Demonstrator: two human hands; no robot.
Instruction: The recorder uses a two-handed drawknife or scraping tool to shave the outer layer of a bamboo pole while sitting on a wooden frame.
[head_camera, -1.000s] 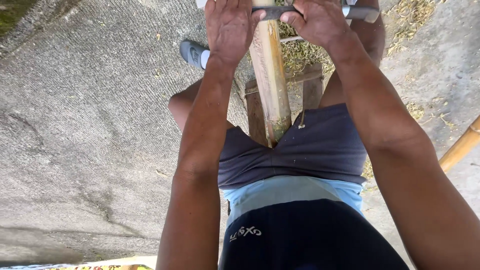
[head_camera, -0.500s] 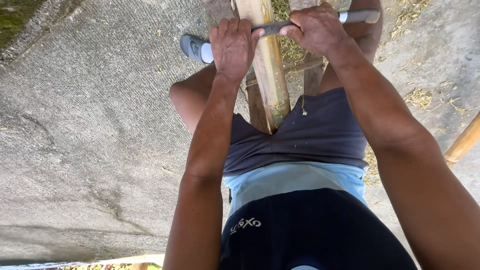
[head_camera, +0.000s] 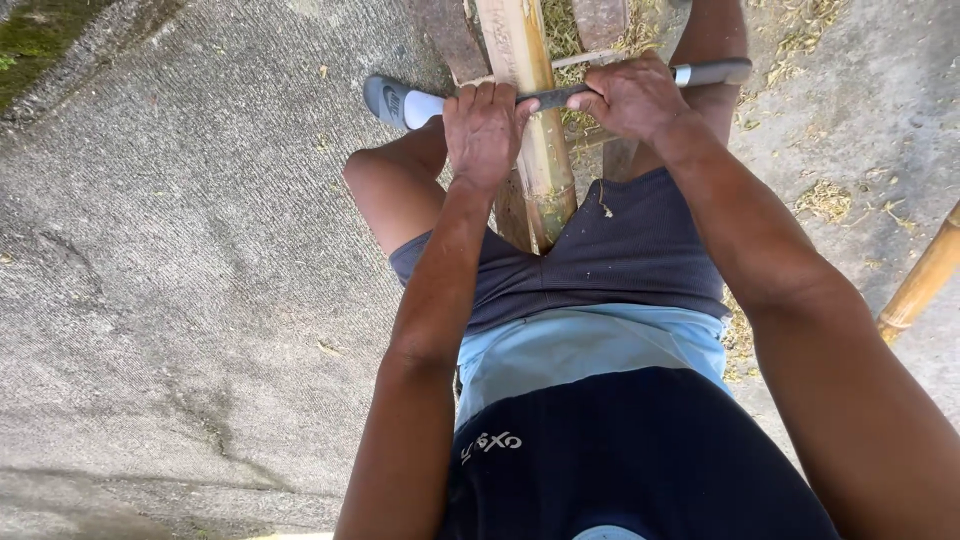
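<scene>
Bamboo poles: two, maybe (head_camera: 525, 110) | one blade (head_camera: 560, 96) | left hand (head_camera: 484, 132), right hand (head_camera: 630, 100) clamped on blade

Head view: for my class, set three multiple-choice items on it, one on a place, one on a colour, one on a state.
1. Where does the bamboo pole lie?
A. between the knees
B. on a table
C. over a shoulder

2. What colour is the shoe?
A. red
B. grey
C. yellow

3. How is the blade held?
A. by one hand
B. by both hands, across the pole
C. by no hand

Answers: 1 A, the pole runs down to the lap; 2 B, grey with a white sock; 3 B, left hand and right hand grip either side.
</scene>
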